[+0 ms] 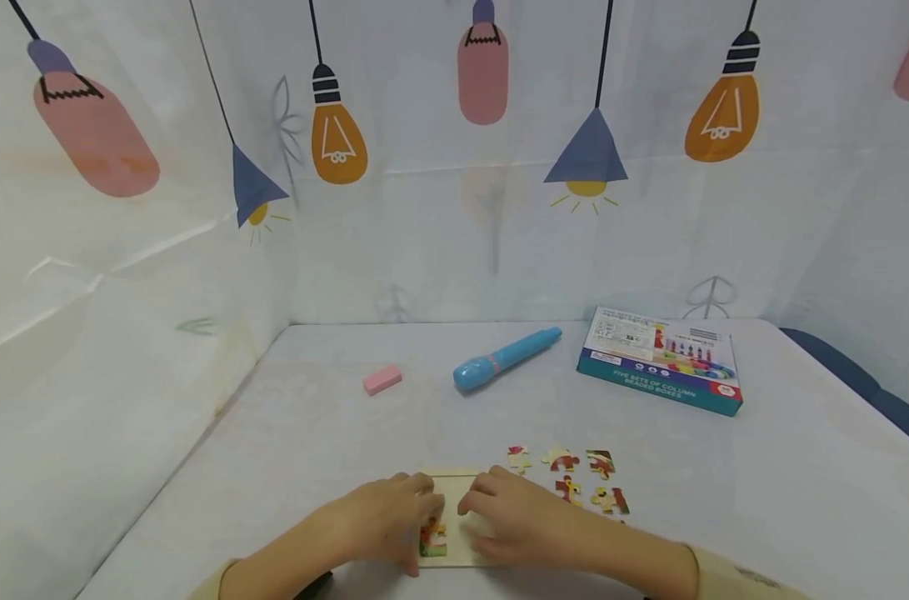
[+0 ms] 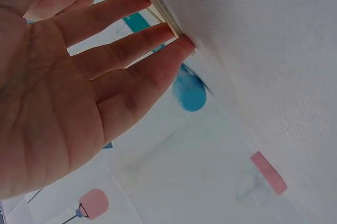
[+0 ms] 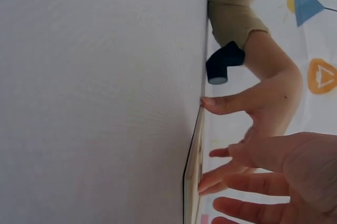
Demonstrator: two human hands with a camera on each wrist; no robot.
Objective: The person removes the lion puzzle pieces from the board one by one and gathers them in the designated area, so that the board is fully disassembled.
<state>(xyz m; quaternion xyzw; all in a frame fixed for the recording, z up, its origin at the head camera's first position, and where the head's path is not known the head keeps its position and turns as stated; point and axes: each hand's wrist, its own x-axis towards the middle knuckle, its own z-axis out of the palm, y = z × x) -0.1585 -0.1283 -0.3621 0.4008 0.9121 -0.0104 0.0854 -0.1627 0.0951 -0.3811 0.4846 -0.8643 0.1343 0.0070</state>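
Note:
A pale puzzle board (image 1: 454, 560) lies on the table, with joined picture pieces (image 1: 433, 543) in its lower left part. My left hand (image 1: 385, 518) is at the board's left side, its thumb near the front corner and its fingers reaching over the pieces. In the left wrist view, the outstretched fingers (image 2: 124, 50) of that hand touch the board's edge. Over the right half of the board, my right hand (image 1: 525, 517) hovers with loosely bent fingers (image 3: 258, 184). Nothing shows between them. The hands hide parts of the board.
Several loose puzzle pieces (image 1: 604, 498) lie to the right of the board, partly behind my right forearm. Farther back are a pink block (image 1: 382, 379), a blue microphone-shaped toy (image 1: 505, 358) and a flat game box (image 1: 660, 360). A patterned white curtain (image 1: 439, 250) stands behind the table.

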